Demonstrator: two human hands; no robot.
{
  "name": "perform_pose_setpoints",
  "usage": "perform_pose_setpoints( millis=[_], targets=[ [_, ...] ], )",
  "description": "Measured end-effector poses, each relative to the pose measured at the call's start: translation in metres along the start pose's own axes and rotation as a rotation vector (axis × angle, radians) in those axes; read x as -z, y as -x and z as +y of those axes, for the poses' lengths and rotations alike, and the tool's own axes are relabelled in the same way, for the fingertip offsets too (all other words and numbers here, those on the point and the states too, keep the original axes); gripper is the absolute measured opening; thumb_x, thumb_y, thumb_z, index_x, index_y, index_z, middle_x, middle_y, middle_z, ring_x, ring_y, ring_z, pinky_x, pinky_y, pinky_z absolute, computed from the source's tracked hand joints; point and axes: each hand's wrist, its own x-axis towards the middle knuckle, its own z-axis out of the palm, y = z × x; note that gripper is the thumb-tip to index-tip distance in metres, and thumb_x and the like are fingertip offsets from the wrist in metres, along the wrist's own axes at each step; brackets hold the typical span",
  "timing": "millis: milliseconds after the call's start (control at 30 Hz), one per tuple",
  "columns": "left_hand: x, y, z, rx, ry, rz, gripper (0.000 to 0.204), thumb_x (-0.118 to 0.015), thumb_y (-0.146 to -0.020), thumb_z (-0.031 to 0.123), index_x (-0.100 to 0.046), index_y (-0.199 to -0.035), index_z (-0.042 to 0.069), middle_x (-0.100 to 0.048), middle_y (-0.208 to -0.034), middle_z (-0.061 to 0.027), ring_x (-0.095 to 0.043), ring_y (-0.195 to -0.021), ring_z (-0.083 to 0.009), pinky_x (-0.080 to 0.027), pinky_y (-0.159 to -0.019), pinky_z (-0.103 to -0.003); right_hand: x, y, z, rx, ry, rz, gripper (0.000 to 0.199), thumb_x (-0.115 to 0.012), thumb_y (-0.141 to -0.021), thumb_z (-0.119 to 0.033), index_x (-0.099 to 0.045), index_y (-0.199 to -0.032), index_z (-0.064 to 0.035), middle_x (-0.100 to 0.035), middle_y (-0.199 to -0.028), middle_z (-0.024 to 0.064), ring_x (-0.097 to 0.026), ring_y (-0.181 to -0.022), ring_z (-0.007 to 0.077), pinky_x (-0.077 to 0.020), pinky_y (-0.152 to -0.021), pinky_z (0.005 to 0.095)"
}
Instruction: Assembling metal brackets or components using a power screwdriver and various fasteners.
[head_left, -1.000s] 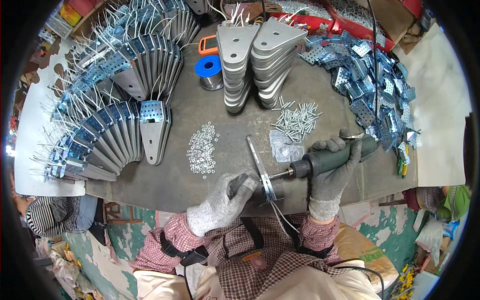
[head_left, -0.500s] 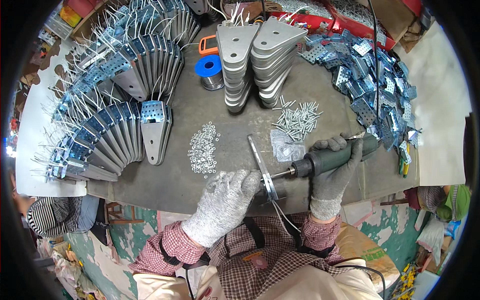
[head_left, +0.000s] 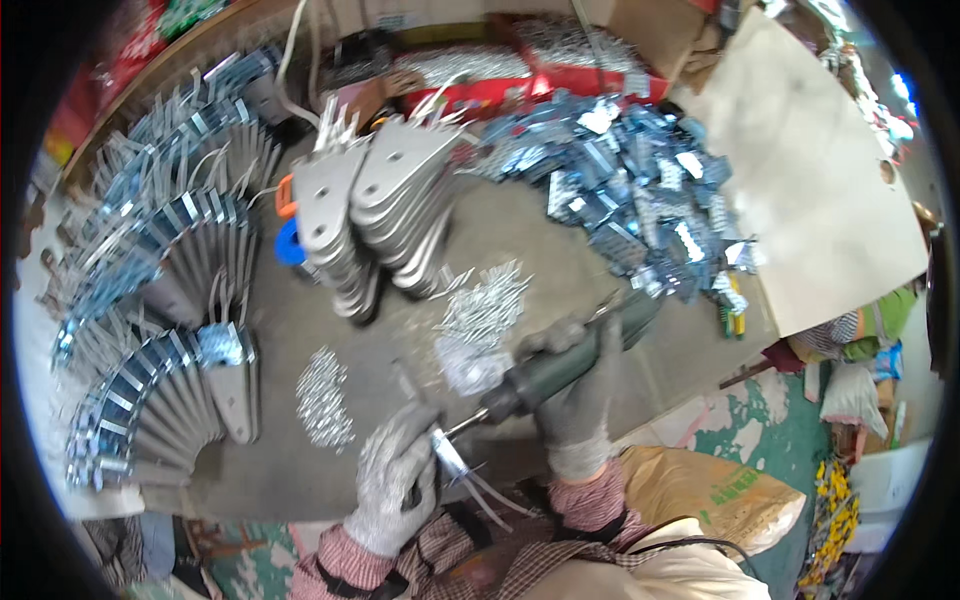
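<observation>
My left hand (head_left: 388,488), in a grey knit glove, is closed round a flat grey metal plate with a shiny bracket (head_left: 450,455) and two white wires trailing toward my lap. My gloved right hand (head_left: 585,408) is wrapped round a dark green power screwdriver (head_left: 575,368). Its bit points left and reaches the bracket; blur hides whether a screw sits at the tip. Just beyond the driver lie small clear plastic pieces (head_left: 468,366) and a heap of silver screws (head_left: 487,303). Left of them is a pile of small nuts (head_left: 325,400).
Two stacks of grey plates (head_left: 400,185) stand mid-table, beside a blue spool (head_left: 290,243). Wired plate assemblies (head_left: 150,405) fan out in rows at the left. Perforated bluish brackets (head_left: 630,190) heap up at the right. Red bins (head_left: 480,92) line the back.
The view has swung and tilted, so the table's contents sit further left and the picture is blurred. Both hands keep their holds, and the bit stays at the bracket.
</observation>
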Motion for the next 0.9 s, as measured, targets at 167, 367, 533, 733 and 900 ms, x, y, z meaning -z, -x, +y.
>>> perform_pose_setpoints(
  millis=[167,367,533,733,900],
  targets=[
    [-0.009,-0.005,0.008,-0.029,-0.058,-0.1,0.033,-0.06,-0.077,-0.008,-0.066,-0.109,-0.003,-0.066,-0.121,-0.0186,-0.064,-0.116,-0.0406,-0.053,-0.091,-0.046,0.006,0.001,-0.006,0.003,-0.142,-0.054,0.036,-0.066,-0.097,-0.047,-0.056,-0.098,-0.0125,-0.049,-0.078,-0.0037,-0.048,-0.07,0.0114,-0.0459,-0.083,0.0381],
    [-0.003,-0.007,0.001,-0.017,0.046,-0.025,0.02,-0.058,-0.082,-0.001,-0.065,-0.1,-0.001,-0.067,-0.118,-0.0189,-0.063,-0.116,-0.0402,-0.047,-0.101,-0.049,0.002,0.001,-0.003,0.013,0.047,-0.081,0.036,-0.063,-0.099,-0.044,-0.057,-0.111,-0.0108,-0.059,-0.091,0.0001,-0.056,-0.085,0.0157,-0.0471,-0.089,0.0421],
    [0.018,-0.017,-0.026,-0.425,-0.3,-0.266,0.055,-0.076,-0.082,0.022,-0.056,-0.132,0.012,-0.062,-0.121,-0.0097,-0.059,-0.118,-0.0282,-0.039,-0.112,-0.052,-0.029,0.024,-0.072,0.018,0.615,-0.349,0.064,-0.066,-0.096,-0.039,-0.043,-0.145,-0.0049,-0.057,-0.127,0.0156,-0.065,-0.102,0.0245,-0.0562,-0.087,0.0421],
    [0.039,-0.008,-0.012,-0.302,-0.248,-0.475,0.058,-0.073,-0.087,0.026,-0.052,-0.138,0.009,-0.057,-0.122,-0.0128,-0.058,-0.117,-0.0319,-0.047,-0.105,-0.049,-0.02,-0.014,-0.169,0.755,2.434,-0.714,0.077,-0.072,-0.082,-0.01,-0.042,-0.153,-0.0064,-0.059,-0.127,0.0175,-0.058,-0.111,0.038,-0.0457,-0.101,0.0459],
    [0.06,-0.003,-0.002,0.055,-0.281,-0.446,0.06,-0.075,-0.087,0.031,-0.049,-0.137,0.009,-0.057,-0.123,-0.0165,-0.058,-0.114,-0.0372,-0.051,-0.096,-0.048,-0.022,-0.013,-0.199,0.717,2.727,-0.676,0.059,-0.074,-0.086,-0.016,-0.055,-0.141,-0.0067,-0.058,-0.124,0.0215,-0.056,-0.112,0.043,-0.0464,-0.098,0.0499]
  ],
)
